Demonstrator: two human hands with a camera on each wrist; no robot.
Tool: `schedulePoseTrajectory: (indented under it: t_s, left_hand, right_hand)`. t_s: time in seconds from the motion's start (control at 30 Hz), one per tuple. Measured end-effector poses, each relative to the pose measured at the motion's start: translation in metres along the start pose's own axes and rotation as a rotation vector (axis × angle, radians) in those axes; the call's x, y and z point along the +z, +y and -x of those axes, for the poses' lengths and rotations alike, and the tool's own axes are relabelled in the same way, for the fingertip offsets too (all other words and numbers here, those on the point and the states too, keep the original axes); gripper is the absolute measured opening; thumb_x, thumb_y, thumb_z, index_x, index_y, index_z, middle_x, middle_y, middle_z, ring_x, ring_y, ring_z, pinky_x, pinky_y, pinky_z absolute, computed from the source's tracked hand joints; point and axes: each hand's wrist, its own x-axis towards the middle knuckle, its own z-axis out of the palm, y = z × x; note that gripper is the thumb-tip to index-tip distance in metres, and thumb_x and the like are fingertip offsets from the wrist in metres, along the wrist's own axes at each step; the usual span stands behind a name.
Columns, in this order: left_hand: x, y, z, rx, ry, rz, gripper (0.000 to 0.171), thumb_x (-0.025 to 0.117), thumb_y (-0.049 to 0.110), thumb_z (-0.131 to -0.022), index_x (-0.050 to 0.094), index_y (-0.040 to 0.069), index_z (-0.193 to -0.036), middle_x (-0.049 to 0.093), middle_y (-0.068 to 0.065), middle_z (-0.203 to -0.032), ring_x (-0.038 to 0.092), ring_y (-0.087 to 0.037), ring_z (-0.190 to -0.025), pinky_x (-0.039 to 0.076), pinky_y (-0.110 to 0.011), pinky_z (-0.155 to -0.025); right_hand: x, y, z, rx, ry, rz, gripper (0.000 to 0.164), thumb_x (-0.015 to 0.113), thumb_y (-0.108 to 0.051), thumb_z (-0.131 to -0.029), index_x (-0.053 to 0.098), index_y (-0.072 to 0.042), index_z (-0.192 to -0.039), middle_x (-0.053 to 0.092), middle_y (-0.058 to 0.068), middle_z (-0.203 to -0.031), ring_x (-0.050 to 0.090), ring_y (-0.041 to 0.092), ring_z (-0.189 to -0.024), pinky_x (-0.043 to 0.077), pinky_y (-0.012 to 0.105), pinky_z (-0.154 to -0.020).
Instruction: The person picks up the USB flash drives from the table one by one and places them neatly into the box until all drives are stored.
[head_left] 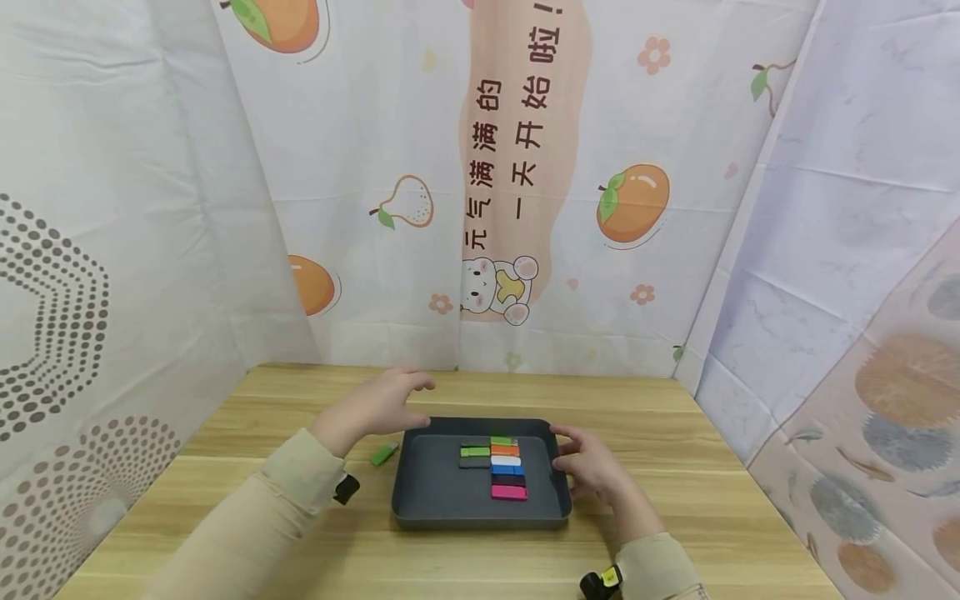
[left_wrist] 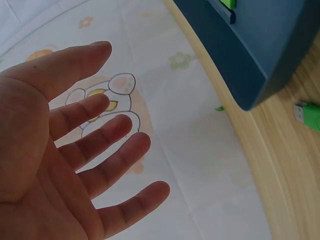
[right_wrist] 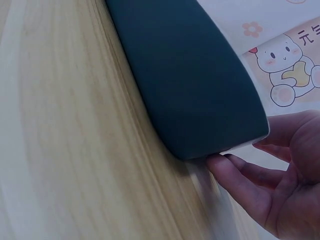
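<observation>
A dark grey tray (head_left: 442, 492) lies on the table with several USB flash drives in two columns: a pink one (head_left: 509, 492), a blue one (head_left: 507, 470), a white one (head_left: 505, 460), an orange one (head_left: 505, 450), plus green and dark ones. Outside the tray's left wall lies a green USB flash drive (head_left: 385, 453). My left hand (head_left: 386, 404) hovers by the back left corner with fingers spread, holding nothing. At the back right corner, my right hand (head_left: 596, 467) holds the tray, thumb against the outer wall (right_wrist: 195, 85) and fingers around the corner.
The wooden table (head_left: 637, 417) reaches a printed curtain (head_left: 390, 275) at the back. More patterned cloth hangs at the left (head_left: 112, 250) and right (head_left: 840, 275). Each wrist bears a small black device near the sleeve.
</observation>
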Motion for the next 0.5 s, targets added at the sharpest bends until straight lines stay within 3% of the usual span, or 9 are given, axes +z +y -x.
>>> schedulePoseTrajectory:
  t_s: [0.5]
  left_hand:
    - [0.002, -0.032, 0.021, -0.024, 0.007, -0.018, 0.053, 0.082, 0.029, -0.085, 0.066, 0.012, -0.132, 0.058, -0.010, -0.138, 0.057, -0.034, -0.123, 0.050, -0.052, -0.098]
  right_hand:
    - [0.000, 0.000, 0.000, -0.001, -0.002, -0.002, 0.064, 0.064, 0.007, -0.090, 0.049, -0.008, -0.150, 0.055, 0.029, -0.132, 0.064, 0.037, -0.102, 0.060, 0.053, -0.058]
